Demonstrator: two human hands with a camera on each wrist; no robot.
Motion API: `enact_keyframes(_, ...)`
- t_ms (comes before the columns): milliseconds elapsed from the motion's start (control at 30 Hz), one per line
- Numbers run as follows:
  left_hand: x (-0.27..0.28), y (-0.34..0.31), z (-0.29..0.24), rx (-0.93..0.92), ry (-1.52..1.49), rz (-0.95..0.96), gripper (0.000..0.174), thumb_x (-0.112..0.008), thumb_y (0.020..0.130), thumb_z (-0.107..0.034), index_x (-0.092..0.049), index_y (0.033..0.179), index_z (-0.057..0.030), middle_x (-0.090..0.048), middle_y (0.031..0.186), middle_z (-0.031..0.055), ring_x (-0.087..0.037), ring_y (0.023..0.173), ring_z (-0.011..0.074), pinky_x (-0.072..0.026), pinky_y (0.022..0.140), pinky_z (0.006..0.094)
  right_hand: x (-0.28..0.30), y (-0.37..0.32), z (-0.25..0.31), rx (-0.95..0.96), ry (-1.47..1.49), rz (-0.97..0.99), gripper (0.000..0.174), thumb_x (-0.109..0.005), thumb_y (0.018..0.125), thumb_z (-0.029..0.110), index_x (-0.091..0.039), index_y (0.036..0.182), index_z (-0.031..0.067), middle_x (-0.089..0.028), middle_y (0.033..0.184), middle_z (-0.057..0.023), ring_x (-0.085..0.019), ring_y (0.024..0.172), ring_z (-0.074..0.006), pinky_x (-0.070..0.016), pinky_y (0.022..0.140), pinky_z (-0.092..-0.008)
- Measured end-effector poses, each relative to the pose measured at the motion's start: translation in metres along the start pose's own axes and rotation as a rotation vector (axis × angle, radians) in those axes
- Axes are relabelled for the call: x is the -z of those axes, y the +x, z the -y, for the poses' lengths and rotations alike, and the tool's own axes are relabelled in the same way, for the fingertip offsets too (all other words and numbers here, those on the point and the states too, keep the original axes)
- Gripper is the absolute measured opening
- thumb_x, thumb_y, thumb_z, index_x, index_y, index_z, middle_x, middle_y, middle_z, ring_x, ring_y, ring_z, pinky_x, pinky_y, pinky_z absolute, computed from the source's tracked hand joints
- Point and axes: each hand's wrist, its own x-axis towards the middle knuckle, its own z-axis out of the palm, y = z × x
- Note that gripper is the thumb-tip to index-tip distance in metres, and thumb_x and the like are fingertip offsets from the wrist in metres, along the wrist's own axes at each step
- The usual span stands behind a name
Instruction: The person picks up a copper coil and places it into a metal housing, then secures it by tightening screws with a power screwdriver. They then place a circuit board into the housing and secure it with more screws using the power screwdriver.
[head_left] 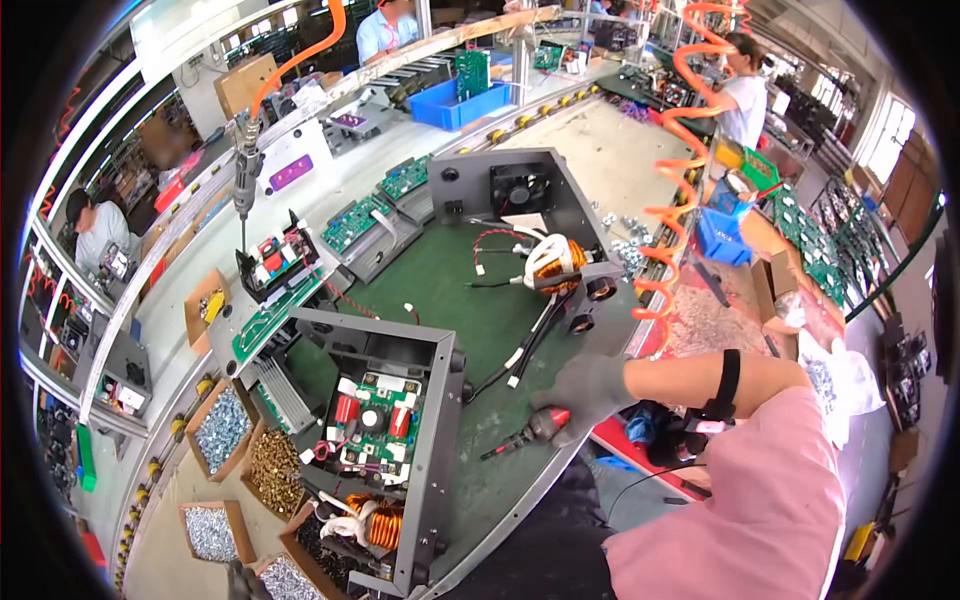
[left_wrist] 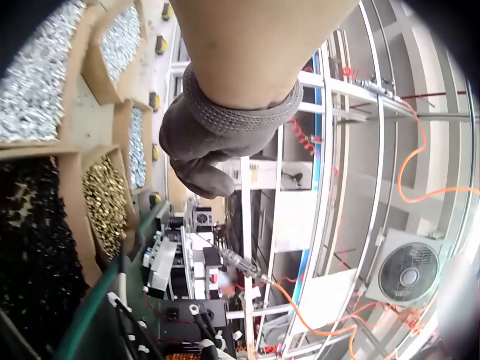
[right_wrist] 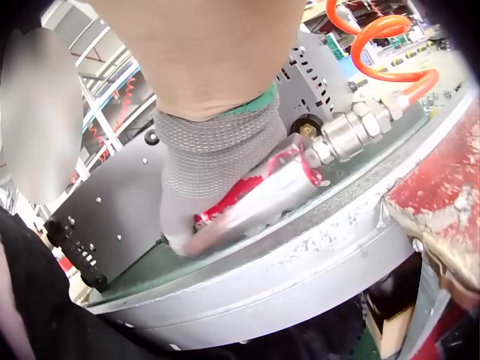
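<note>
Head: the near chassis (head_left: 441, 440) lies open with its circuit board (head_left: 375, 425) exposed, so fastening looks unfinished. The right hand (head_left: 590, 388), arm stretched left, grips a pneumatic screwdriver (head_left: 528, 433) lying at the green mat's (head_left: 470, 290) near edge.

Left wrist: the gloved left hand (left_wrist: 199, 146) hangs curled above brass screws (left_wrist: 105, 202); whether it holds any, I cannot tell.

Right wrist: the right hand wraps the screwdriver's barrel, with the coiled air hose (right_wrist: 382, 28) attached.

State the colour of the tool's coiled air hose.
Air hose is orange; clearest in right wrist view.
</note>
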Motion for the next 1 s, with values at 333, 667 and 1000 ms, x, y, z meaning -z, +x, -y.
enact_keyframes(333,-0.126,-0.124,0.03,-0.26,-0.13,0.115,0.02,-0.054,0.098,-0.018,-0.055,0.112,-0.0035,-0.05,0.088,0.0042,-0.044,0.068,0.0127,-0.0381,0.048,0.0201,0.002,0.001,-0.024,0.172,0.051,0.085,0.062,-0.062,0.08,0.056,-0.053,0.129,0.0188,-0.067,0.101,-0.017,-0.063,0.096,-0.0379,-0.0487,0.081,-0.0485)
enact_keyframes(667,-0.313,-0.139,0.203,-0.693,0.679,0.184,0.004,-0.06,0.084,-0.004,-0.06,0.087,-0.0071,-0.057,0.076,0.0071,-0.057,0.067,0.0205,-0.0481,0.061,0.0336,0.003,0.002,-0.119,0.325,0.174,0.015,0.062,-0.059,0.083,0.059,-0.05,0.123,0.0117,-0.066,0.092,-0.0229,-0.065,0.086,-0.0402,-0.0493,0.075,-0.0491)
enact_keyframes(1000,-0.396,-0.033,0.3,0.215,-0.059,0.116,0.022,-0.052,0.099,-0.024,-0.056,0.096,-0.0022,-0.049,0.069,0.0039,-0.043,0.055,0.0101,-0.0335,0.047,0.0229,-0.01,0.008,-0.169,0.509,0.434,-0.217,0.053,-0.075,0.077,0.044,-0.057,0.113,0.0087,-0.066,0.089,-0.0144,-0.066,0.082,-0.0329,-0.0505,0.073,-0.0415)
